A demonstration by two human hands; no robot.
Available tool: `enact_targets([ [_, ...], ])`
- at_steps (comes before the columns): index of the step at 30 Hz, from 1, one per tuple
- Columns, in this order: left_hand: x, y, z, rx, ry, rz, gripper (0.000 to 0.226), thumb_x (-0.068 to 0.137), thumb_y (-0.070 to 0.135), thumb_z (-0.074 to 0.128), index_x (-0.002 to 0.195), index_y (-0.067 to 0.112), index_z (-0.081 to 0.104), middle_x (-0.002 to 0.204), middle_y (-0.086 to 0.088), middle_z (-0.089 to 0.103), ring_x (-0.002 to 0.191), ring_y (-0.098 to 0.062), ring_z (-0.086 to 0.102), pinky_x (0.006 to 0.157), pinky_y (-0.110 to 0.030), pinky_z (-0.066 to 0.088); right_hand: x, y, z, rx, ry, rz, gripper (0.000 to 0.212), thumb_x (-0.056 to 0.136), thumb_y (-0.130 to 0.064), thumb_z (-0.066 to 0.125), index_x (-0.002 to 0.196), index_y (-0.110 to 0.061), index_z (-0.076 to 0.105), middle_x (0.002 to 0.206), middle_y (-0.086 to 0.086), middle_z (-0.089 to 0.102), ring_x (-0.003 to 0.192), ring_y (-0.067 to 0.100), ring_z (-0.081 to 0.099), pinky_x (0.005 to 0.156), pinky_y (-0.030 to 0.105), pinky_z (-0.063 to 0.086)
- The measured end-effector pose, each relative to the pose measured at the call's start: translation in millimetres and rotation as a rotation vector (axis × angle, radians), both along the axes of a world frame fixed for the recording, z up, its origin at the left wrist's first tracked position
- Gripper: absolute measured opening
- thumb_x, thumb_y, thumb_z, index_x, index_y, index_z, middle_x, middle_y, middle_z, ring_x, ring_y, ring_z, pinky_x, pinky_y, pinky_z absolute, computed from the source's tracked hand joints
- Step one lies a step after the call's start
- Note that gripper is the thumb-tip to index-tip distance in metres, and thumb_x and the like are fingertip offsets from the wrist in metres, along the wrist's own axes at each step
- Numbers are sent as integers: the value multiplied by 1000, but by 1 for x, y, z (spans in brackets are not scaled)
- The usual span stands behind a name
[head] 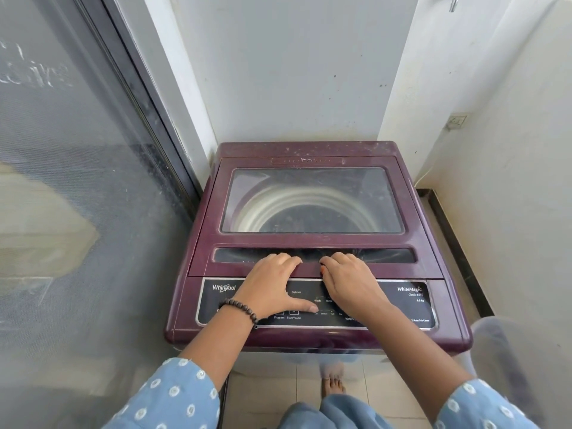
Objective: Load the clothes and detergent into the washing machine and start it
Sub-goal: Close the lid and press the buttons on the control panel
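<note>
1. Both hands were hooked over the front lip of the lid (312,269): the left hand (272,284) had its fingers curled into the handle recess (383,255) and its thumb laid flat across the control panel (408,305), near the Start/Pause marking; the right hand (349,287) sat just beside it, fingers curled into the same recess. Each hand gripped the lid edge and nothing else.

2. To the far left stood a dusty glass sliding door (77,181), close against the washing machine (309,339).

3. A dark bead bracelet (240,308) was on the left wrist.

4. The lid lay shut and flat on the machine. Its hinge line ran left to right along the far edge, directly away from both hands, and the recess's long axis ran the same way. In my judgement the lid must therefore swing up and away from the person. The hands sat side by side at about equal reach near the middle of the lip, so neither had the advantage.

5. Through the lid window (312,201) the drum (278,209) showed pale ribbed walls and a dark base. No clothes could be made out inside, though dust on the glass limited the view.

6. No laundry or detergent was in view. Loading was judged not yet begun.

7. To the right were a white wall (510,181) and a tiled floor (269,397).
</note>
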State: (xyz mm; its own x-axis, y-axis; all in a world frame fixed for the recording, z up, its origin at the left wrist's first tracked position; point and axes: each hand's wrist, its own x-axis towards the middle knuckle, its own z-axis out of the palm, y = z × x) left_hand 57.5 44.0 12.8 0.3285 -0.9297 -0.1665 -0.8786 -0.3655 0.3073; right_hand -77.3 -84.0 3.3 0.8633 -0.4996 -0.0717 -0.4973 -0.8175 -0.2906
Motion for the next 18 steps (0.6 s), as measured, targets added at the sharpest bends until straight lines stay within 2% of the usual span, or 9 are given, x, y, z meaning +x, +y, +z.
enact_targets([
  [5, 3, 2, -6, -33, 3, -16, 102, 62, 82, 62, 140, 20, 43, 130, 7, 52, 116, -12, 46, 103, -26, 34, 0, 1, -7, -22, -47, -25, 34, 99, -25, 37, 111, -11, 65, 95, 6, 66, 83, 28, 58, 78, 39, 44],
  [8, 5, 1, -7, -51, 0, -23, 101, 62, 81, 62, 139, 19, 44, 131, 7, 52, 118, -12, 46, 104, -26, 33, -1, 1, -11, -46, -90, -32, 45, 96, -31, 28, 106, -12, 68, 89, 5, 66, 76, 28, 58, 73, 38, 45],
  [10, 6, 0, -9, -56, -3, -28, 100, 63, 82, 62, 139, 19, 45, 131, 6, 52, 118, -12, 46, 104, -26, 33, 0, 0, -13, -55, -85, -13, 50, 94, -33, 23, 104, -12, 67, 89, 5, 65, 75, 28, 58, 73, 38, 46],
  [13, 7, 2, -11, -50, 24, -32, 100, 65, 83, 57, 142, 19, 43, 133, 6, 50, 120, -12, 44, 107, -29, 33, -2, -1, -13, -65, -80, 10, 47, 94, -32, 26, 107, -12, 67, 90, 5, 65, 76, 29, 59, 73, 39, 47],
  [18, 15, 9, -4, -178, 300, 43, 78, 81, 73, 44, 143, 27, 46, 139, 16, 43, 129, 4, 33, 107, -18, 27, -1, -5, -9, 38, -159, 10, 40, 97, -25, 37, 117, -7, 67, 103, 10, 66, 91, 32, 59, 84, 40, 47],
])
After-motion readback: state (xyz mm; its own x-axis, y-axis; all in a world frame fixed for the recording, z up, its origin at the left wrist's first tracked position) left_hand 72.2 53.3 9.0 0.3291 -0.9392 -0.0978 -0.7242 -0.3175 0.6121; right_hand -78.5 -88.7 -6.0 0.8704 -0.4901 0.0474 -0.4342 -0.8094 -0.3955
